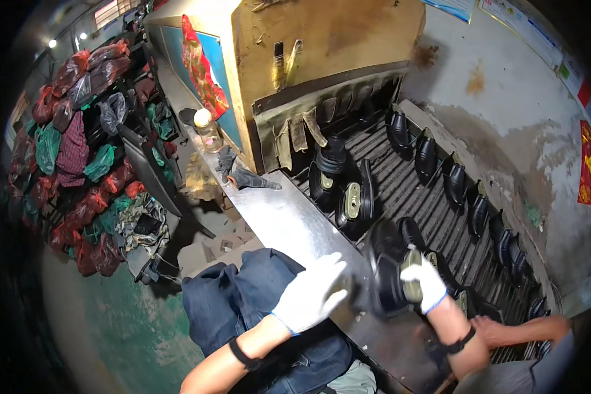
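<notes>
My right hand (426,281), in a white glove, is closed around the pale green last of a black shoe (389,279), over the metal ledge (285,213). Motion blurs the shoe a little. My left hand (312,294), gloved in white too, is empty above my dark blue trousers, its thumb apart from the fingers. Beyond the ledge, black shoes on green lasts (352,200) stand on a slatted roller bed (400,187). More black shoes (426,159) line its far side.
A tan machine housing (328,39) with hanging cloth strips stands at the bed's far end. Dark gloves (246,177) and a jar (207,128) sit on the ledge. Another person's forearm (528,331) reaches in at right. Plastic bags (72,72) hang on a rack at left.
</notes>
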A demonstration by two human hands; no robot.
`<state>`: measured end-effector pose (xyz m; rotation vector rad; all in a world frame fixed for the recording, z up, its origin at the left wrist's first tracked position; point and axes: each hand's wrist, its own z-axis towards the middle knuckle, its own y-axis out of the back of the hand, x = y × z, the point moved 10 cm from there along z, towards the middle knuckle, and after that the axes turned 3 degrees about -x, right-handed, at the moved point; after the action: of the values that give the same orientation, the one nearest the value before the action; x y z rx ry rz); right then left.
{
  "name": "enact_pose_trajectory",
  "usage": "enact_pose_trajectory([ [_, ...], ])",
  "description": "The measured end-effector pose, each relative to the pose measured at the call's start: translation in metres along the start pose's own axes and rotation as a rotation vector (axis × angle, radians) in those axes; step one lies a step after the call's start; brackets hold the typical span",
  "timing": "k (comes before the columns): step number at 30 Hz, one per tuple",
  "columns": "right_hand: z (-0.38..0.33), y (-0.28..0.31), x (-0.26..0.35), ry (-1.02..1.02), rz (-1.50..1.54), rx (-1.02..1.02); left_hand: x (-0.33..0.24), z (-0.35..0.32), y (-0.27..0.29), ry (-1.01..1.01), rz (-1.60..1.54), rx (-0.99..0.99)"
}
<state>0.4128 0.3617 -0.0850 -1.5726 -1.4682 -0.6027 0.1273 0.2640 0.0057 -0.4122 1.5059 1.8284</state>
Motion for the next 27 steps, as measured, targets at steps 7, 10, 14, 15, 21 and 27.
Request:
enact_pose_trajectory([
  [7,0.052,-0.035,0.052,0.634,-1.342,-0.399,-0.010,0.124,-0.088,-0.340,0.353,0.007],
  [10,0.034,-0.046,0.035,0.752,-1.429,-0.665,0.019,0.159,-0.141,-0.477,0.512,0.072],
  [14,0.040,0.006,0.038,0.446,-1.272,-0.833,0.020,0.186,-0.171,-0.709,0.609,0.140],
  [15,0.043,0.007,0.039,0.459,-1.321,-0.858,0.012,0.191,-0.167,-0.687,0.632,0.159],
  [21,0.047,0.015,0.036,0.426,-1.374,-0.913,-0.035,0.195,-0.102,-0.522,0.578,0.076],
  [27,0.006,-0.029,0.063,0.773,-1.544,-0.976,-0.100,-0.034,-0.011,-0.236,0.452,0.660],
])
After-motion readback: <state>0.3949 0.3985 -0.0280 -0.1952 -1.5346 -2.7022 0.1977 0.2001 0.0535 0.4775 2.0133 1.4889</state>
